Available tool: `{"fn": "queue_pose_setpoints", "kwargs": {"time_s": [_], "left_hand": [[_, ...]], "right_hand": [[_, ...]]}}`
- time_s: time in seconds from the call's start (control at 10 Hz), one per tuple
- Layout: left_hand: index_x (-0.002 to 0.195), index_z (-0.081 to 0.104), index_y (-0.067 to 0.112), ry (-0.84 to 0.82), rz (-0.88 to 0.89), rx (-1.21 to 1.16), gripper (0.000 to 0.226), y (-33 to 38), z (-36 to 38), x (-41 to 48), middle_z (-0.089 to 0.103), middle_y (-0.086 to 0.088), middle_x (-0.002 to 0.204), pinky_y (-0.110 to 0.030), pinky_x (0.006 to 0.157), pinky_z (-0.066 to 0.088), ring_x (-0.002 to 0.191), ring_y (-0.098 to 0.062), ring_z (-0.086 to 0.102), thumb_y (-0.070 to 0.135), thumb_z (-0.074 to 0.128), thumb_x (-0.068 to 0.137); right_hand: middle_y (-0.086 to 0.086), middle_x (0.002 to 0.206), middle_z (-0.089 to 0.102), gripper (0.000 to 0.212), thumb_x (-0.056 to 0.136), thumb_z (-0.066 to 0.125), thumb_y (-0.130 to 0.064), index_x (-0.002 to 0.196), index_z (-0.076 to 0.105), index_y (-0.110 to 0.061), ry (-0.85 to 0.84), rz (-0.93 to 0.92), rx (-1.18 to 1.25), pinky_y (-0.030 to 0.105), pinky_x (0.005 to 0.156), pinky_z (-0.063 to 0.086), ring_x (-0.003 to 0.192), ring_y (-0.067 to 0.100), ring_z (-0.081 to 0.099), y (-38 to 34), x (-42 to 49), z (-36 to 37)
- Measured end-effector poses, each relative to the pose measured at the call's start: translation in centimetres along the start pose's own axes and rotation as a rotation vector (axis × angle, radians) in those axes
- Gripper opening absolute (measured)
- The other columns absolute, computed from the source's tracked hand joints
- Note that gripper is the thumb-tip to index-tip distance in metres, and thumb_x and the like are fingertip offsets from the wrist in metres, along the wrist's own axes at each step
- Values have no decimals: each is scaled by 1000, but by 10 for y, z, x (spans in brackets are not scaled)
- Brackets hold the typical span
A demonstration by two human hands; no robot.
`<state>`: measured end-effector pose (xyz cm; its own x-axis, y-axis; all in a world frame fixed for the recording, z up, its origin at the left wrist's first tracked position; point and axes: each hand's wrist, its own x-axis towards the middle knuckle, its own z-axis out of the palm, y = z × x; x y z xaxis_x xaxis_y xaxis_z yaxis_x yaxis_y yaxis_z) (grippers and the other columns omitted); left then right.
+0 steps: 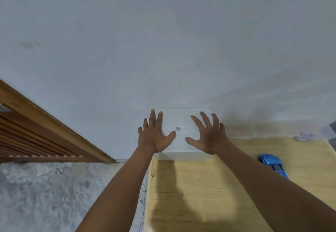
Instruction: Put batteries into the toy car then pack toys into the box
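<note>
A translucent white plastic box [181,122] with its lid on stands at the far edge of the wooden table [209,195], against the wall. A small QR label sits on the lid. My left hand [154,137] lies over the lid's left part, fingers spread. My right hand [209,135] is spread over the lid's right part. Neither hand holds anything. A blue toy car [273,164] lies on the table to the right, apart from both hands. No batteries are visible.
A pale wall [163,41] rises right behind the box. A small whitish packet [305,135] lies at the table's far right. Left of the table is a grey marbled floor [45,195] and a slatted wooden frame [36,131]. A white cable [143,195] runs along the table's left edge.
</note>
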<state>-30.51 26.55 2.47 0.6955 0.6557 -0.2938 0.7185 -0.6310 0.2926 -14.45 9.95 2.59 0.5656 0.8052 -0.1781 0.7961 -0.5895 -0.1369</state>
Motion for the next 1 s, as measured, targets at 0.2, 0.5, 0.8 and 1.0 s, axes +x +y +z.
{"fn": "queue_pose_setpoints", "kwargs": {"time_s": [0.2,0.5,0.8,1.0], "left_hand": [[162,-9,34,95,25,5,96,-5,14,0,-25,3,169,-60,125,14,158,-36,-7,85,25,89],[162,-10,34,60,14,17,96,-4,13,2,-25,3,169,-61,123,16,158,-36,-5,86,24,88],[162,-12,36,-127,-50,124,97,5,-16,2,-28,3,168,-67,121,5,157,-36,-14,83,31,89],[163,14,32,42,40,-114,85,-42,-30,-22,10,-1,172,-55,122,26,157,-27,13,66,52,95]], "right_hand": [[3,167,16,94,80,31,-85,158,17,-35,119,-28,-9,61,106,38,150,44,8,1,-7,18],[1,168,12,95,79,28,-88,158,12,-38,103,-26,-18,63,107,36,150,44,8,3,-2,20],[-8,167,-18,96,83,43,-82,156,-8,-46,-275,-15,25,57,121,9,153,34,-16,7,5,-24],[-8,165,19,70,92,62,-52,153,28,-44,-141,-204,270,38,121,23,152,18,20,47,-22,-76]]}}
